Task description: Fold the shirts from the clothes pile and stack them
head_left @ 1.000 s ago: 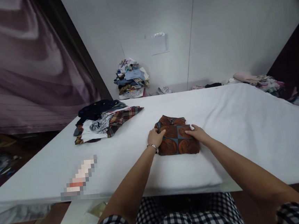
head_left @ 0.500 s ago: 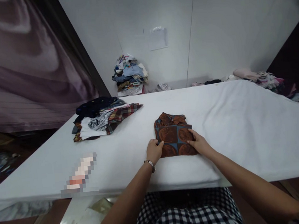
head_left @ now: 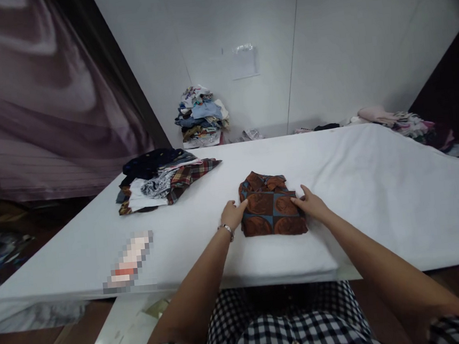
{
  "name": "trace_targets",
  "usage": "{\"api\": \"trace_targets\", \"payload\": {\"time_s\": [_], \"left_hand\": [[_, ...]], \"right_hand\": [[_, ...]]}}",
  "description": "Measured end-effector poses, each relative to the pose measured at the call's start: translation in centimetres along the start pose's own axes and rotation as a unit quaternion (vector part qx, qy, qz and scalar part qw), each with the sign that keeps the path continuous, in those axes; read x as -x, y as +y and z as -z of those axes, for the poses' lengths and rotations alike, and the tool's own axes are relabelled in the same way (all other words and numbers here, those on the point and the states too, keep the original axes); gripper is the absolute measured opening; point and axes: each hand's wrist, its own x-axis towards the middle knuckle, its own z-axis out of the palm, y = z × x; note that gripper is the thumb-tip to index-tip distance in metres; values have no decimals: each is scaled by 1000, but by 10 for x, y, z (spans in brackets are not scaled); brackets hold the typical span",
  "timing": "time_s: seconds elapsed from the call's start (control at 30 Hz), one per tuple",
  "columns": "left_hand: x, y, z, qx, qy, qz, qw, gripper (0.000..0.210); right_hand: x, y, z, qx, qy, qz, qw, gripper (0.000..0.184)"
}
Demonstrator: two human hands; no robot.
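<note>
A folded brown and blue patterned shirt [head_left: 272, 211] lies in front of me, its collar at the far end. At its left edge is my left hand [head_left: 232, 215], the thumb touching the cloth and the fingers apart from it. My right hand [head_left: 311, 203] is at the opposite edge; its thumb rests on the shirt while the index finger points up and away. Both hands look open, though some fingers are partly hidden. A bracelet [head_left: 229, 231] circles my left wrist.
Beneath the shirt is a white-covered table [head_left: 362, 219]. A heap of clothes [head_left: 154, 184] lies on its left side, near a blurred-out strip [head_left: 130, 261]. Behind the table, a stack of clothes [head_left: 204, 115] stands by the wall, and more garments [head_left: 402, 122] lie at right.
Both hands have slid slightly farther up the shirt's side edges. My right hand has loosened, its index finger lifting off the cloth. The view has shifted a little.
</note>
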Motion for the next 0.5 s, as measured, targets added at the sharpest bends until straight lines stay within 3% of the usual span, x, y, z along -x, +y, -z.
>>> {"api": "trace_targets", "payload": {"time_s": [0.1, 0.2, 0.37, 0.5], "left_hand": [[-19, 12, -3, 63, -32, 56, 996, 64], [-30, 24, -11, 140, -75, 101, 982, 52], [-32, 34, -22, 201, -120, 116, 965, 26], [-30, 32, -23, 241, -149, 114, 952, 11]], "right_hand": [[-17, -13, -1, -34, -4, -23, 999, 89], [-25, -28, -6, -90, -22, -43, 995, 76], [-23, -41, -7, -227, -150, -125, 954, 31], [-20, -38, -5, -268, -208, -145, 929, 21]]}}
